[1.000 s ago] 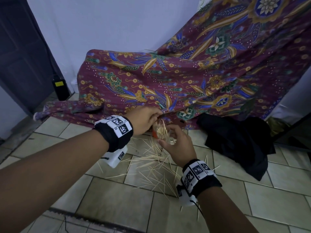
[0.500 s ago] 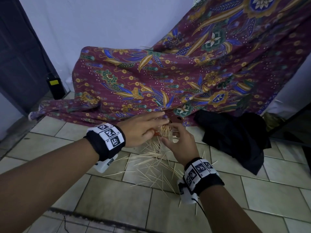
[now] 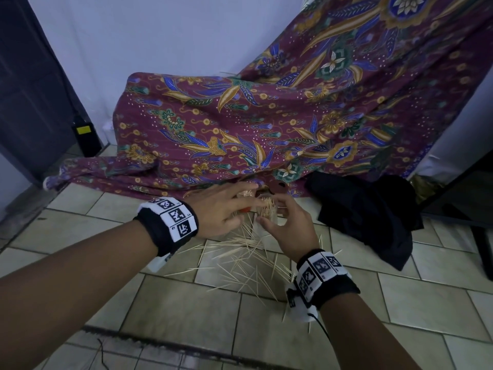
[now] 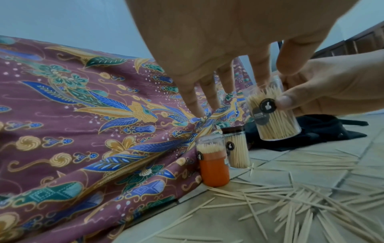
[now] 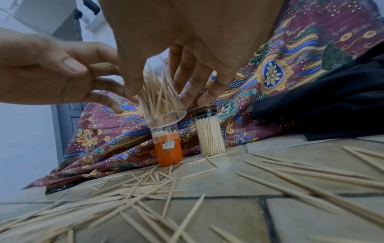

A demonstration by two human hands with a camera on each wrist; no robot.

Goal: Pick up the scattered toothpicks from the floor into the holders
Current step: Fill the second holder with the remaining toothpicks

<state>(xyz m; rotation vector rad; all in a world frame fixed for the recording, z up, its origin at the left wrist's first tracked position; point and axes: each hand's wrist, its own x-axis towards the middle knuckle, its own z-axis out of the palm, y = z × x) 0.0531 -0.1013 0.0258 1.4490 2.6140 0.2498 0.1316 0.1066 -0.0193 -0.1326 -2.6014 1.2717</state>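
Observation:
My right hand (image 3: 280,220) grips a clear toothpick holder (image 4: 272,118), lifted off the floor and tilted, about full of toothpicks, with no cap on it. My left hand (image 3: 226,206) hovers just left of it with straight, spread fingers (image 4: 224,82) and holds nothing; its index finger is near the holder's rim. Below stand an orange holder (image 5: 169,148) with toothpicks and a clear holder with a brown cap (image 5: 209,134), both at the cloth's edge. Many loose toothpicks (image 3: 245,263) lie scattered on the tiled floor under and behind my hands.
A maroon patterned cloth (image 3: 240,124) drapes over something directly behind the holders. A black garment (image 3: 373,209) lies on the tiles to the right. A dark door (image 3: 32,89) stands at the far left, and a dark furniture edge (image 3: 466,188) at the right.
My left hand, curled over the held holder's mouth a second ago, has opened and its fingers now point forward. My right hand still holds the clear holder in about the same place.

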